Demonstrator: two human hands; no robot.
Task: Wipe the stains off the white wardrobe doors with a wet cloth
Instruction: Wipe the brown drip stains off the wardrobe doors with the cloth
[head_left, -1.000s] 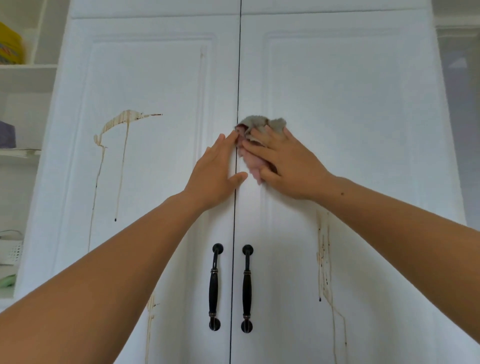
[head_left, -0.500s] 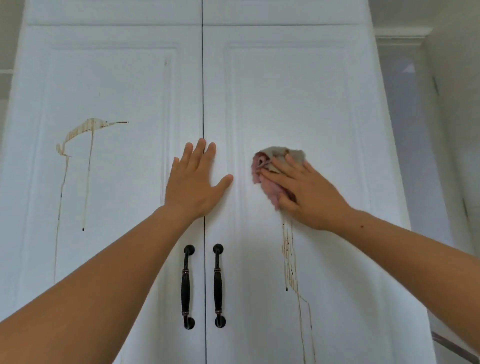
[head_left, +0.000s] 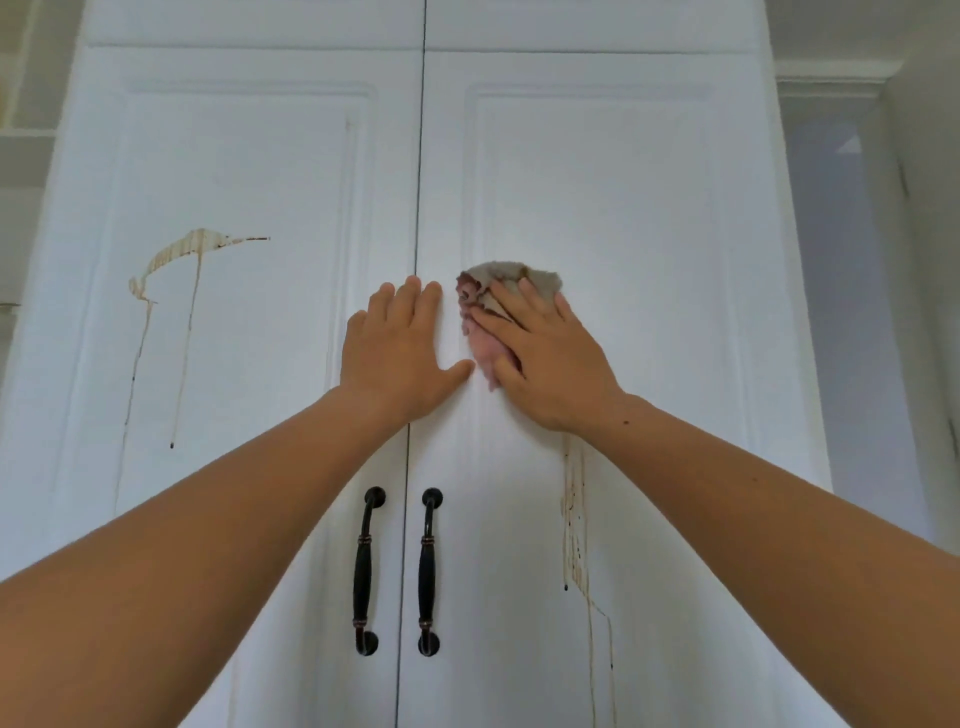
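Observation:
Two white wardrobe doors fill the view, the left door (head_left: 234, 156) and the right door (head_left: 597, 182). My right hand (head_left: 545, 364) presses a crumpled grey-and-pink cloth (head_left: 498, 275) flat against the right door, close to the centre seam. My left hand (head_left: 400, 353) lies flat and spread across the seam, its thumb almost touching the cloth. A brown smear with long drips (head_left: 192, 247) marks the left door. Another brown drip stain (head_left: 574, 519) runs down the right door below my right wrist.
Two black handles, the left handle (head_left: 366, 571) and the right handle (head_left: 428, 571), hang either side of the seam below my hands. Open shelves (head_left: 21, 135) show at the far left edge. A wall recess (head_left: 841, 260) lies right of the wardrobe.
My right hand has slid the cloth left along the right door, back toward the seam and my left thumb. My left hand stays flat on the seam.

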